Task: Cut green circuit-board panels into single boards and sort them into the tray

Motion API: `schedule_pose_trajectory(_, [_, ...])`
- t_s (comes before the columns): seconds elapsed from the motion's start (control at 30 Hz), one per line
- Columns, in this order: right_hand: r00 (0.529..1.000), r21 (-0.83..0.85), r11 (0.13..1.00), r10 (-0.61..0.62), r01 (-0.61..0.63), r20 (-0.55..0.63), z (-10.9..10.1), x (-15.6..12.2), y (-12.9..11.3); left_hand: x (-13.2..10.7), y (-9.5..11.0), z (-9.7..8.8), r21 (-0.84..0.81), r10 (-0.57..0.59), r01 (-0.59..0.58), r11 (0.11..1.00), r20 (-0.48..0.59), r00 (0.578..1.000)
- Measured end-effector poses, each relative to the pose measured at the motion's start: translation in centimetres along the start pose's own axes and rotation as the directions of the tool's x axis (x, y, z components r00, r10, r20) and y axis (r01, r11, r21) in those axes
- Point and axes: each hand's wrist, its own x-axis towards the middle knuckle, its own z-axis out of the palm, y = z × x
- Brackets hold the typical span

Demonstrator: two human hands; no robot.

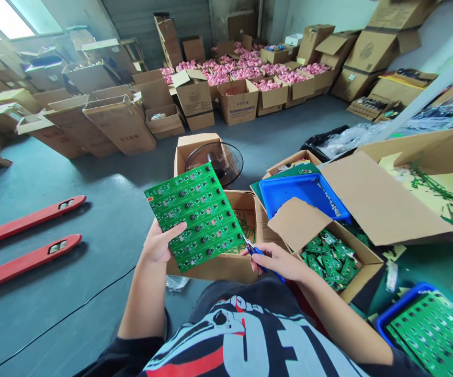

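Note:
My left hand [160, 242] grips a green circuit board panel [197, 214] by its lower left edge, thumb across the top face. The panel is tilted and carries rows of small black parts. In my right hand [275, 259] is a pair of blue-handled cutting pliers [255, 249]. Their tips meet or nearly meet the panel's right corner; I cannot tell whether they touch it. Below the panel sits a cardboard box [214, 268] with thin green strips inside. To the right, another box [362, 280] holds a heap of small separate green boards [330, 256].
A blue tray [285, 195] lies beyond my right hand, and a blue bin [383, 322] at lower right holds more panels. A black fan [215, 162] stands ahead. Red pallet-jack forks [30, 222] and a cable [69, 317] are on the floor at left. Cartons [238, 104] line the back.

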Motion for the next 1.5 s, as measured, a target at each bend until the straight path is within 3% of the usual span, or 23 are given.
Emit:
schedule_pose_trajectory(0.43, [0.998, -0.031, 0.999, -0.033, 0.031, -0.051, 0.5, 0.1, 0.4, 0.1, -0.1, -0.2, -0.004, -0.028, 0.028, 1.0, -0.043, 0.999])
schedule_pose_trajectory(0.6, [0.97, -0.209, 0.977, -0.089, 0.041, -0.225, 0.3, 1.4, 1.4, 0.1, -1.1, 0.8, -0.08, -0.109, 0.105, 0.991, -0.046, 0.993])
schedule_pose_trajectory(0.77, [0.921, -0.506, 0.855, -0.101, -0.113, -0.376, -0.6, 3.0, 2.7, 0.4, -3.3, 1.3, 0.008, 0.047, -0.046, 0.999, -0.102, 0.994])
schedule_pose_trajectory(1.1, [0.89, -0.606, 0.756, -0.07, -0.248, -0.45, -0.7, 4.4, 3.7, 0.8, -3.9, 1.6, 0.198, 0.227, -0.191, 0.961, -0.174, 0.958])
schedule_pose_trajectory(1.2, [0.922, -0.524, 0.838, -0.073, -0.15, -0.38, -0.8, 4.1, 3.5, 0.7, -3.3, 1.6, 0.14, 0.148, -0.124, 0.982, -0.174, 0.974])
schedule_pose_trajectory(1.33, [0.992, -0.243, 0.97, -0.041, 0.011, -0.12, -1.4, 3.3, 2.6, 0.5, -2.1, 0.9, 0.039, -0.007, 0.012, 0.999, -0.118, 0.993])
schedule_pose_trajectory(1.5, [0.999, -0.151, 0.988, -0.039, 0.035, -0.019, -2.2, 2.7, 0.8, 0.3, -1.5, 0.3, 0.023, -0.068, 0.069, 0.997, -0.046, 0.997])
